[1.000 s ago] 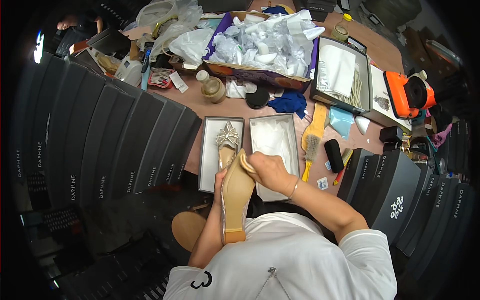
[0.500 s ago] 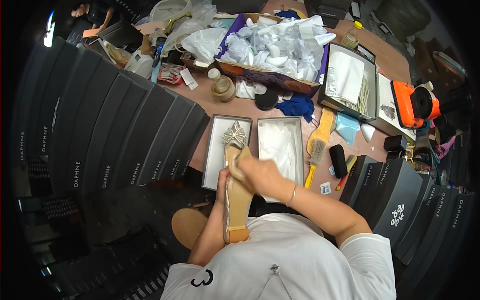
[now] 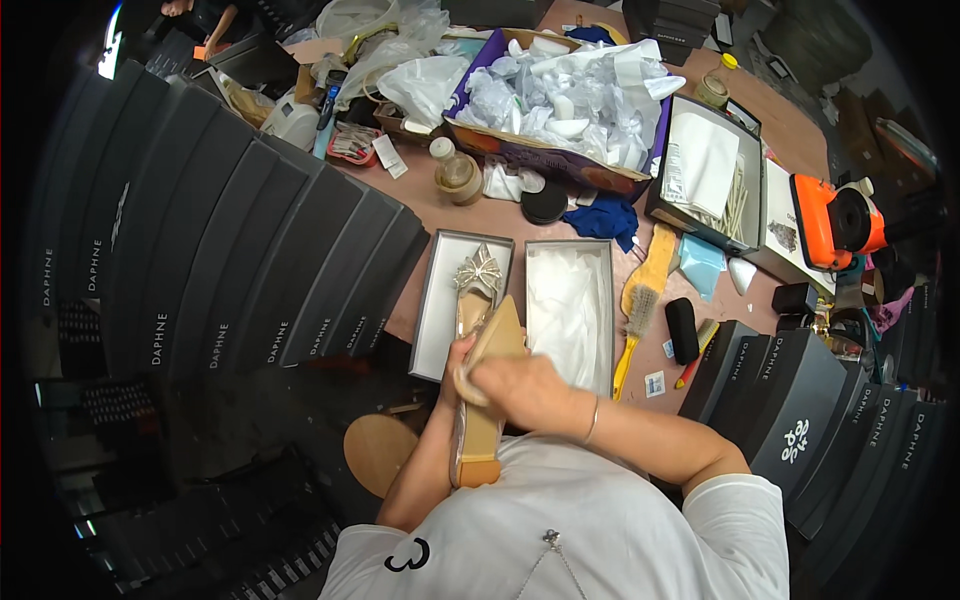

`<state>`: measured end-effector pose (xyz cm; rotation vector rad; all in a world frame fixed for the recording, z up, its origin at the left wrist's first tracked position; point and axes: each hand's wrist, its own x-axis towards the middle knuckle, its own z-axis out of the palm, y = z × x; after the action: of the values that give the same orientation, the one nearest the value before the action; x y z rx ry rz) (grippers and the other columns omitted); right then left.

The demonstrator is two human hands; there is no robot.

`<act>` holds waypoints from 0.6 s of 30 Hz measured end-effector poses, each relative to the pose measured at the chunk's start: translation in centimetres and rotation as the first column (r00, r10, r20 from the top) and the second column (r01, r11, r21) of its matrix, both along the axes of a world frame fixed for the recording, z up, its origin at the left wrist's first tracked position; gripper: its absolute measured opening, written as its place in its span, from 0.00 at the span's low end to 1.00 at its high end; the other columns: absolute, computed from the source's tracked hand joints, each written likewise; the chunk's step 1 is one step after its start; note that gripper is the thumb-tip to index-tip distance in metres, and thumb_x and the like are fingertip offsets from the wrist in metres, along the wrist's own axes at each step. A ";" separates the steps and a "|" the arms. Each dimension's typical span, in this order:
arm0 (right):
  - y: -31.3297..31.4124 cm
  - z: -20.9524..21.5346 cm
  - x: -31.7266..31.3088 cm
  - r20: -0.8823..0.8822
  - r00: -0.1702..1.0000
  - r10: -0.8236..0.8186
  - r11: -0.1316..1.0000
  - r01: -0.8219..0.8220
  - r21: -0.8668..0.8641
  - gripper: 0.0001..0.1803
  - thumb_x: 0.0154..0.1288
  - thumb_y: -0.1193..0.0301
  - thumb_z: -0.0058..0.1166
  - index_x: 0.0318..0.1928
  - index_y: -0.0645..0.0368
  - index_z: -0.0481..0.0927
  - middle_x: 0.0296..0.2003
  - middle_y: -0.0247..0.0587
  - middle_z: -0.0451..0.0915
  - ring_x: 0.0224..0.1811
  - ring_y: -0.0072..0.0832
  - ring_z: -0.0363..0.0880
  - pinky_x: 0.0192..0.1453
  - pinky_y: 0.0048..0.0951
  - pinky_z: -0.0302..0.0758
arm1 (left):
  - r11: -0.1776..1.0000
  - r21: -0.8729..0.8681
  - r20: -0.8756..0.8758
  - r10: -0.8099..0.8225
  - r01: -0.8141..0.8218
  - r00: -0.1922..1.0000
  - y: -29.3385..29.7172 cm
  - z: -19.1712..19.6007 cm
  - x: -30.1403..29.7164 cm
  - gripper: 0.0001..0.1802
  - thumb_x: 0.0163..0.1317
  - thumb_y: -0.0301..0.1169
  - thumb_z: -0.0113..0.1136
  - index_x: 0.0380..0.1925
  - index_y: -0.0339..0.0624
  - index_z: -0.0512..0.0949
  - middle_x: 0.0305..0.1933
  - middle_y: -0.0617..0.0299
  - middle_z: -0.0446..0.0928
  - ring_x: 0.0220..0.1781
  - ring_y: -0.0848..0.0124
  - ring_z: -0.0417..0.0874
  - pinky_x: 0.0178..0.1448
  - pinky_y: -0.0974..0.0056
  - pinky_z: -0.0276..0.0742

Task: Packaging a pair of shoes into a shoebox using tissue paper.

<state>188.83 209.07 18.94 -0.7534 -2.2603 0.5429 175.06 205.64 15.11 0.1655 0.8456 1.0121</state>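
Two shoes show on my head-camera feed. I take my clock from the held shoe [image 3: 481,436], which is in front of the white shirt [image 3: 610,510], sole toward the camera, toe pointing just past twelve, brown heel block [image 3: 476,474] toward six. The left hand [image 3: 457,361] is closed around its left side, most of its fingers hidden from me behind it. The right hand [image 3: 532,386] is curled tight round a folded tan pad [image 3: 464,387], over the sole; motion blur keeps me from telling how firmly they touch. At twelve, the bow-trimmed shoe [image 3: 478,270] lies in an open grey box [image 3: 437,310] on the worktop [image 3: 415,225]. Between one and two I have a second open box [image 3: 608,300], lined with white paper [image 3: 566,310]. At two I see a yellow-handled brush [image 3: 639,318] and, just beyond, a black case [image 3: 681,332]. A capped bottle [image 3: 457,176] stands farther out at twelve; a purple carton [image 3: 548,152], heaped with white wrapping [image 3: 560,95], sits between twelve and one. Dark shoeboxes [image 3: 250,240] are stacked at ten.
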 end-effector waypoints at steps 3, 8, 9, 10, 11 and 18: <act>5.3 -2.8 2.4 0.116 0.963 -0.245 0.923 0.268 -0.275 0.10 0.57 0.70 0.56 0.36 0.60 0.71 0.30 0.46 0.76 0.31 0.45 0.79 0.33 0.40 0.76 | 0.997 0.077 0.047 -0.033 0.029 0.998 -0.5 -1.5 -0.4 0.36 0.64 0.53 0.37 0.62 0.35 0.65 0.56 0.45 0.73 0.51 0.54 0.79 0.48 0.56 0.81; 4.3 -1.3 4.3 -0.072 0.956 -0.284 0.884 0.232 -0.406 0.13 0.54 0.72 0.59 0.40 0.60 0.73 0.34 0.47 0.77 0.33 0.46 0.79 0.34 0.39 0.75 | 0.986 0.161 0.130 -0.068 0.047 0.989 0.3 0.4 -1.0 0.36 0.64 0.52 0.38 0.62 0.32 0.64 0.55 0.46 0.72 0.51 0.61 0.79 0.49 0.59 0.79; 3.7 -1.3 4.3 -0.116 0.943 -0.313 0.872 0.237 -0.428 0.13 0.53 0.73 0.60 0.39 0.60 0.73 0.34 0.46 0.76 0.33 0.46 0.79 0.33 0.38 0.75 | 0.986 0.165 0.121 -0.049 0.029 0.991 0.3 0.6 -0.9 0.36 0.64 0.52 0.39 0.61 0.32 0.64 0.53 0.48 0.73 0.50 0.64 0.79 0.50 0.61 0.78; 2.8 -1.1 4.2 -0.163 0.923 -0.347 0.857 0.242 -0.455 0.13 0.53 0.73 0.60 0.39 0.60 0.74 0.34 0.45 0.76 0.32 0.45 0.78 0.33 0.38 0.75 | 0.990 0.139 0.151 -0.016 -0.006 0.988 0.0 0.3 -0.9 0.37 0.64 0.52 0.38 0.62 0.32 0.63 0.56 0.46 0.71 0.51 0.61 0.79 0.50 0.59 0.79; 1.3 -0.6 3.9 -0.183 0.946 -0.267 0.923 0.197 -0.330 0.13 0.50 0.74 0.61 0.38 0.58 0.74 0.31 0.43 0.75 0.29 0.40 0.78 0.31 0.36 0.75 | 0.993 0.110 0.180 0.015 -0.035 0.983 -0.1 -0.3 -1.0 0.37 0.65 0.53 0.37 0.63 0.33 0.62 0.58 0.45 0.70 0.52 0.59 0.79 0.51 0.57 0.79; 0.6 -1.5 2.2 0.059 0.994 -0.090 0.987 0.097 -0.125 0.09 0.51 0.71 0.57 0.32 0.53 0.70 0.25 0.37 0.71 0.24 0.35 0.76 0.22 0.35 0.72 | 0.987 0.158 0.407 -0.035 -0.032 0.913 -0.9 -4.2 -2.1 0.36 0.65 0.52 0.37 0.64 0.34 0.62 0.58 0.45 0.71 0.54 0.57 0.77 0.54 0.57 0.78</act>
<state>190.99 209.68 17.44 -0.9434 -2.2417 0.6345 173.00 204.77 10.88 0.0855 0.3798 1.0657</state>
